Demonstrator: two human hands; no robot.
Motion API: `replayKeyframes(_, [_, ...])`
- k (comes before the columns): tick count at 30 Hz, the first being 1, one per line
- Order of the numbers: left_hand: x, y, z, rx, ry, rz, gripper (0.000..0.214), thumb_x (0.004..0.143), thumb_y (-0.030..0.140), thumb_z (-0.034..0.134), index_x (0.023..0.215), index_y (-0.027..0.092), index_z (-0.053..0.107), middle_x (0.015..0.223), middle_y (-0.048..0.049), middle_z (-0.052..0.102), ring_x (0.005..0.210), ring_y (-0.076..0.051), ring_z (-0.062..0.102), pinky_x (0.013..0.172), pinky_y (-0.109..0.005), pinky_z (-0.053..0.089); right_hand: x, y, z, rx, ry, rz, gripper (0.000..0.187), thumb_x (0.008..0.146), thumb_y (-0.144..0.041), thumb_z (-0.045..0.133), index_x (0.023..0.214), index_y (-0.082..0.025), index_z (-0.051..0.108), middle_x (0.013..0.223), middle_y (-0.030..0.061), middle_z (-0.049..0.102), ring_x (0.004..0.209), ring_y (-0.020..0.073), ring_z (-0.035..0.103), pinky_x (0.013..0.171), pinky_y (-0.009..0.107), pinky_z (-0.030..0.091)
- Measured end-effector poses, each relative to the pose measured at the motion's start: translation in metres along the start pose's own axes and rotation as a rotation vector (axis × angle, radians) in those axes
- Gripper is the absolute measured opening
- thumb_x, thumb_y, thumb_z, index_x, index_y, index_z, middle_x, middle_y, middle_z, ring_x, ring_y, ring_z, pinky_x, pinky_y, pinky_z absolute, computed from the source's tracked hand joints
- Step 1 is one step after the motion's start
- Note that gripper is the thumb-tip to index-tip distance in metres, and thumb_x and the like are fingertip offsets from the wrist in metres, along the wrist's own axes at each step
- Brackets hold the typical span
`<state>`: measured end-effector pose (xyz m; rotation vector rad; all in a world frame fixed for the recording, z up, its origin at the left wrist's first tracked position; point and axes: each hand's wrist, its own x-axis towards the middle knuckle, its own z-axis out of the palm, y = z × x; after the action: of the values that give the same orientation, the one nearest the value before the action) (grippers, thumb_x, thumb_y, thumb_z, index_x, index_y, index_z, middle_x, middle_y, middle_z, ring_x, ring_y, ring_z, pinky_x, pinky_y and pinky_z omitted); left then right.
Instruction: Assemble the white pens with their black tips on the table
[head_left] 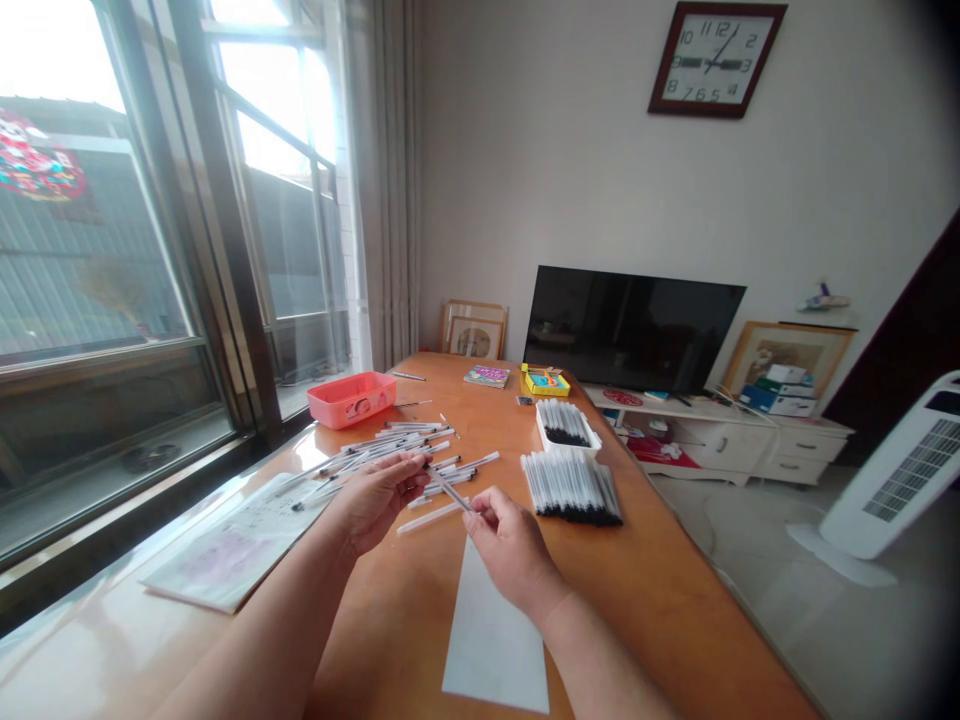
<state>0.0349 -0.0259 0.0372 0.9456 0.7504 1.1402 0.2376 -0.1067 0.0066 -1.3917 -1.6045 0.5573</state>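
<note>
Head view, and we're pinching one pen (452, 492) at opposite ends, left hand (386, 492) and right hand (514, 545), seemingly to steady it.

Loose pens (409, 430) mid worktop (645, 600); basket (334, 408) just bhd, to L; booklet (232, 555) nearer, also L. Pen pile (568, 482) on R, tub (593, 443) w/ more pens (561, 415) just bhd it. Paper sheet (495, 640) nr front. Cabinet (727, 446) past worktop on R, TV (630, 325) over it, clock (716, 62) higher on wall (510, 150).
</note>
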Motion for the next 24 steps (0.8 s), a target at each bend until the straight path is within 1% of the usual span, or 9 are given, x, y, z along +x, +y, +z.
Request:
replayKeyframes(3, [0.0022, -0.0023, -0.0014, 0.011, 0.015, 0.026, 0.023, 0.072, 0.023, 0.084, 0.09, 0.01, 0.075, 0.082, -0.0064, 0.068, 0.068, -0.01, 0.061, 0.065, -0.018, 0.049, 0.0004, -0.0005, 0.0008, 0.055, 0.037, -0.007, 0.019, 0.09, -0.04, 0.056, 0.088, -0.021, 0.061, 0.075, 0.0002, 0.065, 0.064, 0.0146, 0.055, 0.058, 0.024, 0.037])
replayKeyframes(7, [0.0034, -0.0029, -0.0027, 0.046, 0.019, 0.077, 0.025, 0.07, 0.022, 0.085, 0.09, 0.011, 0.075, 0.084, -0.0053, 0.067, 0.07, -0.01, 0.06, 0.067, -0.02, 0.049, 0.0012, -0.0014, 0.002, 0.127, 0.033, 0.008, 0.022, 0.092, -0.042, 0.054, 0.087, -0.021, 0.06, 0.074, -0.0006, 0.063, 0.064, 0.014, 0.052, 0.058, 0.024, 0.037])
replayKeyframes(12, [0.0026, -0.0005, -0.0012, 0.055, 0.01, 0.123, 0.028, 0.069, 0.02, 0.086, 0.094, 0.015, 0.074, 0.089, -0.0029, 0.067, 0.076, -0.01, 0.061, 0.074, -0.021, 0.049, 0.0028, -0.0021, 0.0009, 0.236, -0.012, 0.059, 0.028, 0.093, -0.045, 0.053, 0.083, -0.02, 0.059, 0.067, -0.0031, 0.053, 0.06, 0.0124, 0.044, 0.055, 0.024, 0.034])
replayKeyframes(15, [0.0018, 0.0013, -0.0004, 0.081, -0.014, 0.141, 0.029, 0.07, 0.02, 0.085, 0.096, 0.015, 0.074, 0.09, -0.0028, 0.067, 0.079, -0.01, 0.062, 0.076, -0.02, 0.049, 0.0031, -0.0028, -0.001, 0.318, -0.079, 0.112, 0.032, 0.093, -0.048, 0.052, 0.078, -0.019, 0.056, 0.064, -0.004, 0.049, 0.058, 0.0113, 0.041, 0.054, 0.024, 0.033])
replayKeyframes(17, [0.0008, 0.0027, 0.0003, 0.089, -0.022, 0.153, 0.028, 0.07, 0.019, 0.085, 0.096, 0.015, 0.074, 0.09, -0.0031, 0.068, 0.08, -0.011, 0.062, 0.077, -0.02, 0.05, 0.0031, -0.0029, -0.0017, 0.371, -0.126, 0.149, 0.034, 0.094, -0.049, 0.051, 0.078, -0.019, 0.056, 0.063, -0.0043, 0.048, 0.056, 0.0106, 0.039, 0.053, 0.023, 0.032])
replayKeyframes(19, [-0.0005, 0.0041, 0.0011, 0.074, -0.026, 0.154, 0.027, 0.071, 0.02, 0.084, 0.096, 0.014, 0.074, 0.092, -0.0047, 0.069, 0.082, -0.012, 0.063, 0.078, -0.021, 0.051, 0.0032, -0.0023, -0.0016, 0.409, -0.145, 0.169, 0.035, 0.094, -0.051, 0.051, 0.081, -0.019, 0.057, 0.063, -0.0045, 0.049, 0.055, 0.01, 0.038, 0.053, 0.023, 0.032])
replayKeyframes(24, [-0.0026, 0.0049, 0.003, -0.034, -0.009, 0.098, 0.026, 0.078, 0.024, 0.08, 0.101, 0.014, 0.074, 0.097, -0.009, 0.072, 0.084, -0.015, 0.067, 0.082, -0.027, 0.055, 0.0039, 0.0022, 0.0007, 0.444, -0.113, 0.162, 0.036, 0.094, -0.053, 0.052, 0.083, -0.019, 0.057, 0.065, -0.004, 0.05, 0.055, 0.01, 0.04, 0.052, 0.023, 0.031])
